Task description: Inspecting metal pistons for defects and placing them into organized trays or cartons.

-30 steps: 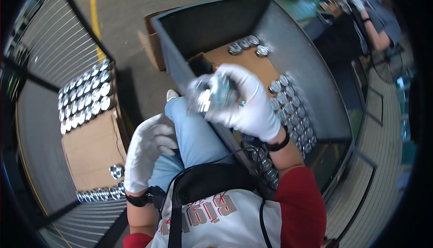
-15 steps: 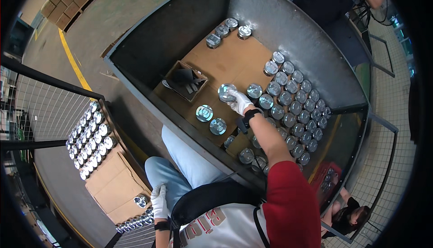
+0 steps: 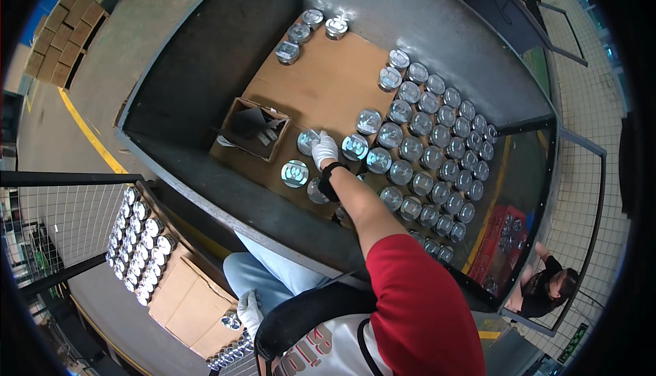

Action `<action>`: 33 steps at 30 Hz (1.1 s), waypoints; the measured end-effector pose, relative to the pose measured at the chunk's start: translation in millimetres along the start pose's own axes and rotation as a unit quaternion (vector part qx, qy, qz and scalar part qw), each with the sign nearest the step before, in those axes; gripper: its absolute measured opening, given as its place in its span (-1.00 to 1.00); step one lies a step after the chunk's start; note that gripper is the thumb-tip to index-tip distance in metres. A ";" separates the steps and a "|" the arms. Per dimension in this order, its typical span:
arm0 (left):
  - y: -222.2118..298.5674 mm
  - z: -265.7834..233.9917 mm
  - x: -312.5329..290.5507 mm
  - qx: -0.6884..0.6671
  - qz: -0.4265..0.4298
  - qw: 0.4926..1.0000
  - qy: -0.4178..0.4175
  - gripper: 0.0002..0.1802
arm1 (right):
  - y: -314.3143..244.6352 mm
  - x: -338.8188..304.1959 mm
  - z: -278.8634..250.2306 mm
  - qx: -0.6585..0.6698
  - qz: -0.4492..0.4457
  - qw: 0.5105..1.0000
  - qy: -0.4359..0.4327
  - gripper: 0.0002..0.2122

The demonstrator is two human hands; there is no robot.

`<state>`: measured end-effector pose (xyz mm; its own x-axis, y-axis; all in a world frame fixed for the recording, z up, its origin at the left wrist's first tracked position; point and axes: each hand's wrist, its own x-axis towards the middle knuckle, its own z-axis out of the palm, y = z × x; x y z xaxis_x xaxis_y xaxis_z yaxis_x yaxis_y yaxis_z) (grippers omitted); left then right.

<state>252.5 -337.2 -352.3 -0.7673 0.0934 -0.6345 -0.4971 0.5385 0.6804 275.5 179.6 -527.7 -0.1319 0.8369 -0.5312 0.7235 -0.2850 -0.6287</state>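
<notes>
In the metal bin, my gloved right hand (image 3: pixel 325 150) grips the near right edge of a shiny piston (image 3: pixel 308 141), its fingers closed over the rim. Two more loose pistons lie close by: one (image 3: pixel 294 173) nearer to me and one (image 3: pixel 318 190) beside my wrist. To the right of the hand, a piston (image 3: pixel 355 147) sits at the edge of the packed rows of pistons (image 3: pixel 432 158). My gloved left hand (image 3: pixel 250 310) rests low by my knee, fingers loosely bent with nothing visible in them. It is nearest to a piston (image 3: pixel 231 319) on the side rack.
Cardboard (image 3: pixel 318 68) lines the bin. A small open box (image 3: pixel 273 150) with dark contents stands left of my right hand; several pistons (image 3: pixel 299 33) stand in the far corner. A wire-sided rack (image 3: pixel 191 301) with pistons is at my left. A person (image 3: pixel 547 287) is beyond a red crate (image 3: pixel 497 229).
My right hand has shifted left, away from the packed rows, and is again on a piston; whether the same one, I cannot tell. The whole view has turned; my left hand stays by my knee.
</notes>
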 end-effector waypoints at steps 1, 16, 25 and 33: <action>6.5 -4.3 -5.9 -0.001 -0.016 1.000 0.016 -0.82 | -19.3 -21.3 -1.0 -0.115 -0.073 0.991 -0.009 -0.58; 19.7 1.3 -13.4 -0.035 -0.022 0.999 0.027 -0.83 | -17.0 -30.4 -111.3 -0.290 0.102 0.945 0.112 -0.17; 21.9 0.6 -19.4 -0.045 -0.030 0.998 0.043 -0.82 | 11.3 -40.3 -66.0 0.152 -0.042 0.988 0.001 -0.45; 17.1 2.9 -21.5 -0.067 -0.013 0.996 0.052 -0.83 | -32.5 -97.1 -119.5 -0.141 -0.208 0.966 -0.064 -0.09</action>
<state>261.7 -327.6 -328.1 -0.7884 -0.0107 -0.6150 -0.5609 0.4229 0.7117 345.8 163.4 -387.9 -0.5205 0.7818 -0.3432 0.7433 0.2171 -0.6328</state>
